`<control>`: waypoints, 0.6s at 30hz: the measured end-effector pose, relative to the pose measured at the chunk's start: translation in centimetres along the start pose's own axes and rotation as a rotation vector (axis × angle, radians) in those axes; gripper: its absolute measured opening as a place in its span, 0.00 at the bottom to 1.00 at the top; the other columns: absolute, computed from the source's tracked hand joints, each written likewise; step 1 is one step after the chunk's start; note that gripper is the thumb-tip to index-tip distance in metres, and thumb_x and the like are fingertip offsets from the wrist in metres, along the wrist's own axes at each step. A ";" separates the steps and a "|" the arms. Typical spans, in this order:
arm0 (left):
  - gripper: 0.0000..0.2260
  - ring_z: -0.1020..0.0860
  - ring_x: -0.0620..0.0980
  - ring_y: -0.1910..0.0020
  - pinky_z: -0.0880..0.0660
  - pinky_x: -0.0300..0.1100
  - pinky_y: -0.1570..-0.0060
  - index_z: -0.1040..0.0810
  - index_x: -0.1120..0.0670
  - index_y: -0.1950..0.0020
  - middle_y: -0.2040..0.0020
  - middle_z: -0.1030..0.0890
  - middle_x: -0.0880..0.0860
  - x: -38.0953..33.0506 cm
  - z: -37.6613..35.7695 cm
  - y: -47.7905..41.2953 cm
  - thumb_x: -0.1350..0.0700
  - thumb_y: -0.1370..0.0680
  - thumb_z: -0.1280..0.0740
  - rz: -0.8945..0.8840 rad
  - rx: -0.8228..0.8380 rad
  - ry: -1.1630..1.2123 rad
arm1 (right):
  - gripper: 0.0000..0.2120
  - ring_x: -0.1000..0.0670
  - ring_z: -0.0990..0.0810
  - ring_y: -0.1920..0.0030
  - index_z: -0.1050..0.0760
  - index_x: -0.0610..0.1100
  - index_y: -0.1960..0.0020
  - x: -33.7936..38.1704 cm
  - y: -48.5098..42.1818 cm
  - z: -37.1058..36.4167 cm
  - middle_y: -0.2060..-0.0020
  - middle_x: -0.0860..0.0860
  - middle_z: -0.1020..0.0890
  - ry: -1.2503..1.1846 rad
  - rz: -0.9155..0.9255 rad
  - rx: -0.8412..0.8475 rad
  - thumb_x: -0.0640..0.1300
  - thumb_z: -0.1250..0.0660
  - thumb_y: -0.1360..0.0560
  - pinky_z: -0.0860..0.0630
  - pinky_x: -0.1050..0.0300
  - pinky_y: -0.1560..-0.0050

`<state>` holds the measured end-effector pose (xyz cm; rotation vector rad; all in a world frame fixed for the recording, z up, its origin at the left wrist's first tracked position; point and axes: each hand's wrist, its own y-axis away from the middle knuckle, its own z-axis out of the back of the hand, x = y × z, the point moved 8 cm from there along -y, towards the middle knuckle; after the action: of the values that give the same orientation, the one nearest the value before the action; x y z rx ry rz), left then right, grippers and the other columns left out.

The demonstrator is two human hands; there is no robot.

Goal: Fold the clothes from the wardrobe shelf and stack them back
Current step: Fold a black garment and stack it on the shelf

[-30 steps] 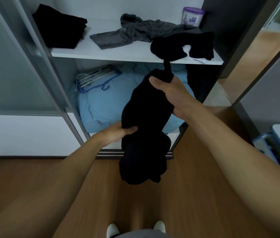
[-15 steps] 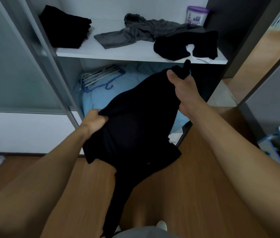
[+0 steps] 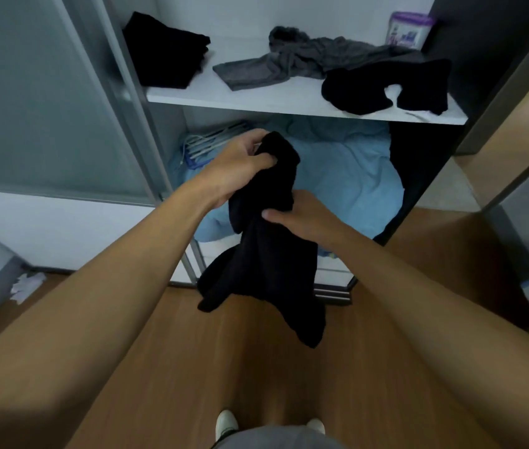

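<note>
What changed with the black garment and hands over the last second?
The black garment, spread between both hands half a second ago, now hangs bunched. The left hand rose to grip its top; the right hand dropped to its middle. The grey garment and folded black stack on the shelf stayed put.

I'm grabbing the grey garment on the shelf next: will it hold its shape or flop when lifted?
Probably floppy: the grey garment lies crumpled in soft folds on the shelf. Likely light: the held black garment hangs limp from the left hand and right hand. A loose end may trail, so gather it.
</note>
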<state>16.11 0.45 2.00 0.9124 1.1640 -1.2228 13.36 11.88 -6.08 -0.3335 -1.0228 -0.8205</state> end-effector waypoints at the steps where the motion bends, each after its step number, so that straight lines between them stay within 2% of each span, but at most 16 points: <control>1: 0.12 0.19 0.47 0.50 0.23 0.41 0.45 0.24 0.57 0.40 0.50 0.18 0.52 0.1 0.3 0.1 0.69 0.21 0.36 -0.024 0.007 0.003 | 0.10 0.50 0.17 0.46 0.21 0.47 0.43 -0.1 -0.1 0.6 0.50 0.53 0.17 -0.117 -0.029 -0.080 0.46 0.28 0.24 0.25 0.72 0.55; 3: 0.19 0.21 0.48 0.41 0.26 0.44 0.37 0.28 0.56 0.33 0.42 0.19 0.52 2.0 1.8 0.8 0.68 0.22 0.34 -0.016 -0.020 -0.003 | 0.03 0.50 0.15 0.51 0.20 0.50 0.51 0.1 0.2 1.7 0.55 0.51 0.14 -0.321 -0.071 -0.156 0.44 0.28 0.24 0.20 0.63 0.52; 5: 0.26 0.24 0.53 0.35 0.28 0.48 0.32 0.32 0.52 0.28 0.36 0.22 0.55 6.2 3.3 2.3 0.69 0.24 0.32 0.093 -0.035 -0.044 | 0.04 0.51 0.14 0.54 0.19 0.50 0.50 0.6 0.6 3.0 0.56 0.51 0.13 -0.472 -0.083 -0.193 0.44 0.28 0.24 0.19 0.58 0.51; 6: 0.30 0.26 0.54 0.33 0.29 0.49 0.31 0.35 0.51 0.26 0.34 0.23 0.55 8.8 3.3 3.2 0.68 0.24 0.31 0.170 0.010 -0.086 | 0.05 0.51 0.14 0.53 0.19 0.48 0.48 0.9 0.8 3.6 0.55 0.50 0.13 -0.562 -0.091 -0.216 0.44 0.28 0.24 0.18 0.56 0.51; 9: 0.40 0.34 0.48 0.28 0.36 0.40 0.31 0.46 0.47 0.21 0.28 0.32 0.48 16.1 1.5 6.0 0.61 0.25 0.26 0.380 0.209 -0.237 | 0.15 0.45 0.15 0.49 0.20 0.39 0.40 1.5 1.4 4.6 0.49 0.43 0.14 -0.880 -0.157 -0.245 0.45 0.29 0.24 0.18 0.52 0.47; 12: 0.45 0.39 0.41 0.31 0.40 0.35 0.35 0.50 0.46 0.19 0.30 0.39 0.41 19.7 -1.1 6.9 0.49 0.26 0.24 0.452 0.250 -0.282 | 0.14 0.45 0.15 0.51 0.19 0.37 0.42 2.1 2.0 4.8 0.51 0.42 0.14 -1.061 -0.182 -0.223 0.44 0.32 0.23 0.19 0.53 0.48; 14: 0.36 0.33 0.40 0.35 0.37 0.28 0.39 0.42 0.45 0.22 0.33 0.33 0.39 20.4 -3.2 6.3 0.45 0.25 0.26 0.424 0.244 -0.254 | 0.13 0.45 0.15 0.54 0.16 0.37 0.47 2.2 2.6 5.2 0.55 0.42 0.14 -1.127 -0.172 -0.219 0.44 0.33 0.23 0.18 0.53 0.48; 16: 0.15 0.24 0.42 0.46 0.32 0.22 0.58 0.26 0.46 0.35 0.44 0.23 0.42 20.6 -4.8 5.5 0.47 0.21 0.31 0.425 0.203 -0.271 | 0.12 0.46 0.14 0.58 0.13 0.38 0.56 2.0 3.1 5.9 0.59 0.43 0.14 -1.166 -0.154 -0.213 0.45 0.33 0.25 0.18 0.55 0.50; 17: 0.06 0.23 0.44 0.50 0.32 0.24 0.63 0.22 0.47 0.44 0.51 0.21 0.44 20.4 -5.5 5.1 0.48 0.19 0.34 0.425 0.196 -0.301 | 0.12 0.46 0.14 0.59 0.13 0.39 0.59 1.7 3.5 6.4 0.60 0.43 0.14 -1.178 -0.147 -0.225 0.45 0.32 0.27 0.18 0.55 0.51; 18: 0.05 0.22 0.47 0.52 0.31 0.28 0.63 0.21 0.48 0.51 0.55 0.20 0.46 20.2 -6.1 4.6 0.50 0.18 0.36 0.409 0.200 -0.312 | 0.12 0.46 0.14 0.59 0.13 0.39 0.59 1.2 3.8 7.0 0.60 0.44 0.14 -1.190 -0.145 -0.245 0.45 0.31 0.28 0.18 0.54 0.51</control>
<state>18.92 2.77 -19.31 1.0067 0.5784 -1.1055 12.17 18.04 -1.10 -1.0350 -2.0659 -0.8684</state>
